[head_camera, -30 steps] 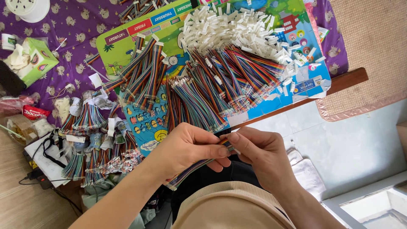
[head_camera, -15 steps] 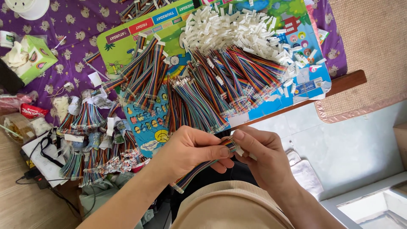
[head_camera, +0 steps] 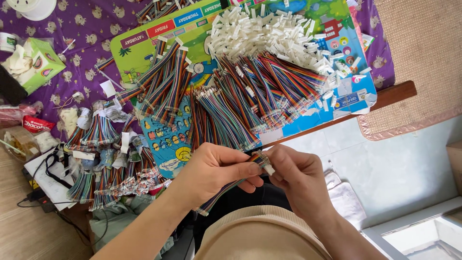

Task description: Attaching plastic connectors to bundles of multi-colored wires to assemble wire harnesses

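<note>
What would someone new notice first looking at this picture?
Probably the rainbow ribbon cables fanned across the bright picture mat in the middle, with a heap of white connectors above them. Near the bottom, the left hand grips one multicoloured cable while the right hand pinches its end.

View: single head-worn camera, looking steeply down from above the wearer's lap. Near edge: both hands, close to the lens, with a beige ribbed garment (head_camera: 262,238) lowest in frame. Far edge: purple patterned tablecloth (head_camera: 96,29) and colourful illustrated play mat (head_camera: 159,53), farther off. Right: pale tiled floor (head_camera: 394,163). No second view.
</note>
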